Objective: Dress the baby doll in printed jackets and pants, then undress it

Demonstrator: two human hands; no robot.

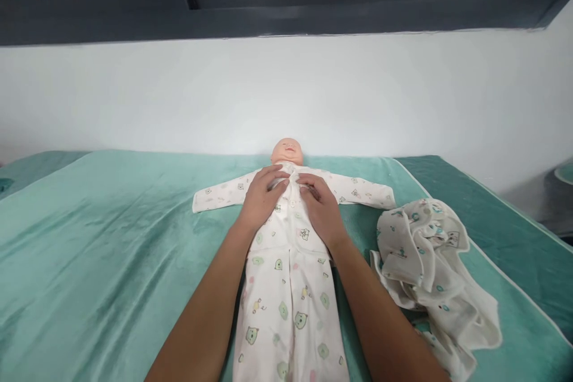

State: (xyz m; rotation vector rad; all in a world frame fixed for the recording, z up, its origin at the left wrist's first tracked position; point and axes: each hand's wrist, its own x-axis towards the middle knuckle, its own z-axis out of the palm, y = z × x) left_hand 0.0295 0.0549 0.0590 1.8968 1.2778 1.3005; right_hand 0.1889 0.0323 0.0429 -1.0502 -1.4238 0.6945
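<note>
A baby doll (287,149) lies on its back, head toward the wall, in a white printed long-sleeved top (293,221) and matching trousers (290,316). The sleeves stretch out to both sides. My left hand (266,194) rests on the left of the doll's chest, its thumb and fingers closed at the top's front edge near the neck. Just across the front opening, my right hand (323,203) has its fingers bent in on the other edge. A small button shows below them. The fingertips partly hide the fabric they hold.
Right of the doll lies a crumpled white baby garment (430,268) with a green print. A turquoise plush sheet (111,250) covers the bed. Behind it rise a white wall (179,95) and a dark window frame (313,9) with metal bars.
</note>
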